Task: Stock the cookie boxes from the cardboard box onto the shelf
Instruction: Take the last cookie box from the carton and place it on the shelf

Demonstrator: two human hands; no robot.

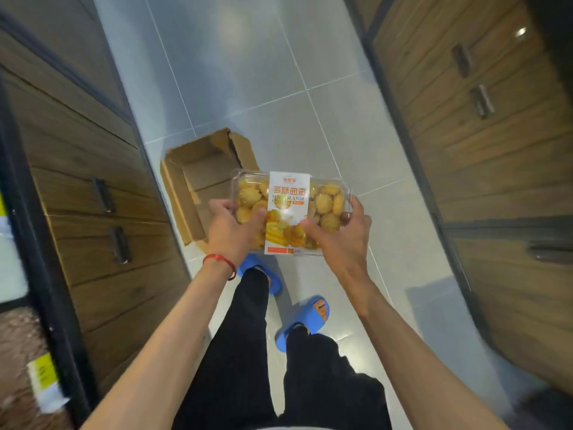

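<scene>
A clear plastic cookie box (290, 209) with a white and orange label is held flat in front of me, above the floor. My left hand (231, 231) grips its left end and my right hand (339, 232) grips its right end. Below and behind it, an open brown cardboard box (198, 178) stands on the tiled floor beside the left cabinet; the part of its inside that shows holds no cookie boxes. The shelf edge (28, 231) runs along the far left, a black frame with blurred goods behind it.
Wooden cabinets with dark handles line the left side (102, 218) and the right side (483, 144) of a narrow aisle. The grey tiled floor (248, 72) runs ahead between them. My legs in black trousers and blue slippers (305, 321) stand just behind the cardboard box.
</scene>
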